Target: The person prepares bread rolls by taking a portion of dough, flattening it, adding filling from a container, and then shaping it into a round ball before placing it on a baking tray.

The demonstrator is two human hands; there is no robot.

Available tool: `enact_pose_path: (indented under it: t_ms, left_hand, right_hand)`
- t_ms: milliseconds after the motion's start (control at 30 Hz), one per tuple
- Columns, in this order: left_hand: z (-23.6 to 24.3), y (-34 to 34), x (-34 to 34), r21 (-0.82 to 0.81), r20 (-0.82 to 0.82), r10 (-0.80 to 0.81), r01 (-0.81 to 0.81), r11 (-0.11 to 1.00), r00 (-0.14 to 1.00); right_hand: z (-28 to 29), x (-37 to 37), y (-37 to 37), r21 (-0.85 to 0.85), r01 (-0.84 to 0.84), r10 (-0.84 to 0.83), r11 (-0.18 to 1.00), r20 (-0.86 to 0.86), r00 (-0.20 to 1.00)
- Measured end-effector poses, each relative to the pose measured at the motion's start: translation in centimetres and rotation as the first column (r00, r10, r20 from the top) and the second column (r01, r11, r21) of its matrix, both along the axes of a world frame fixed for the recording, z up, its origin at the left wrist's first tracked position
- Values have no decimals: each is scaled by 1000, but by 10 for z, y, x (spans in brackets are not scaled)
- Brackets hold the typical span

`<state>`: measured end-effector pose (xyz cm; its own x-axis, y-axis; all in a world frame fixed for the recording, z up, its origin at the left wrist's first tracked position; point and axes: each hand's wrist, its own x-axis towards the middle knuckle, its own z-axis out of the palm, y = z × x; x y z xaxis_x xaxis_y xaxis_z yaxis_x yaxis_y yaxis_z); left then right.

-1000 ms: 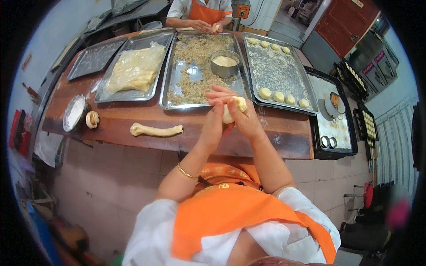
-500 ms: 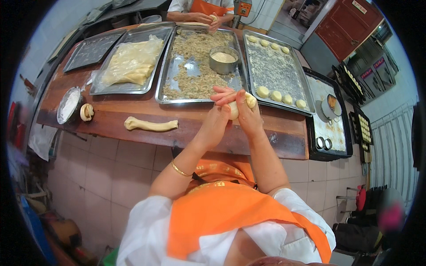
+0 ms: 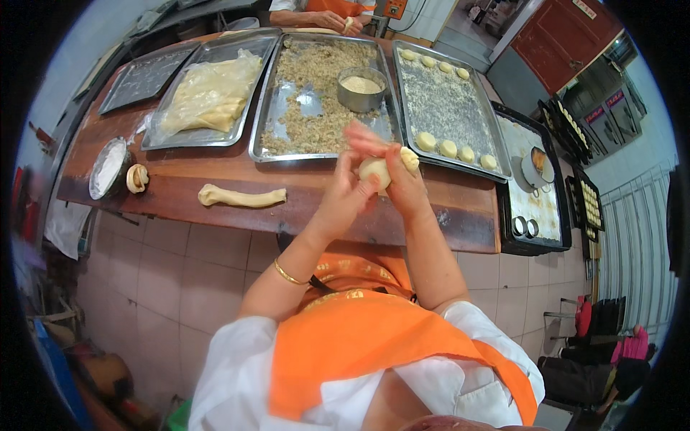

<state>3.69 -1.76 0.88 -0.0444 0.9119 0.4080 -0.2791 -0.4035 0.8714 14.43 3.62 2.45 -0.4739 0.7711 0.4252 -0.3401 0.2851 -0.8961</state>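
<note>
My left hand (image 3: 350, 188) cups a smooth, pale ball of dough (image 3: 374, 172) above the front of the wooden table. My right hand (image 3: 405, 185) presses against the same dough from the other side, its fingers partly blurred. A creased bit of dough (image 3: 410, 159) pokes out over my right thumb and index finger; whether it joins the ball is hidden. To the left, a rope of dough (image 3: 241, 197) lies on the table. Just beyond my hands, a large tray (image 3: 316, 156) holds crumbly brown filling (image 3: 316, 65) and a round metal bowl (image 3: 361, 100).
On the right, a floured tray (image 3: 453, 108) carries several dough rounds (image 3: 466, 154). Dark stacked trays (image 3: 504, 244) with two metal rings stand beyond it. Bagged dough (image 3: 208, 100) and a flour bowl (image 3: 108, 169) are left. Across the table, another person's hands (image 3: 341, 23) hold dough.
My hands have parted slightly around the dough, so more of the ball shows between them. The creased bit sticks out further above my right hand. The view has shifted a little.
</note>
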Motion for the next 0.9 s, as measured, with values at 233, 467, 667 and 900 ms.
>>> enact_pose_path:
  t_ms: [233, 467, 667, 900]
  left_hand:
    - [-2, 1, -12, -122, -64, -120, 112, 986, 991]
    - [-11, 5, -29, -232, 73, -371, 378, 896, 926]
    - [-13, 6, 11, 25, -44, 170, -169, 985, 985]
    - [-18, 3, -17, -158, -8, -98, 96, 983, 995]
  right_hand:
    - [-4, 7, 13, 85, -154, 143, 984, 123, 982]
    - [5, -9, -5, 20, 2, -2, 1000, -12, 1000]
    - [-12, 8, 17, -14, -185, 185, 983, 96, 978]
    - [4, -6, -2, -22, -47, 49, 999, 93, 994]
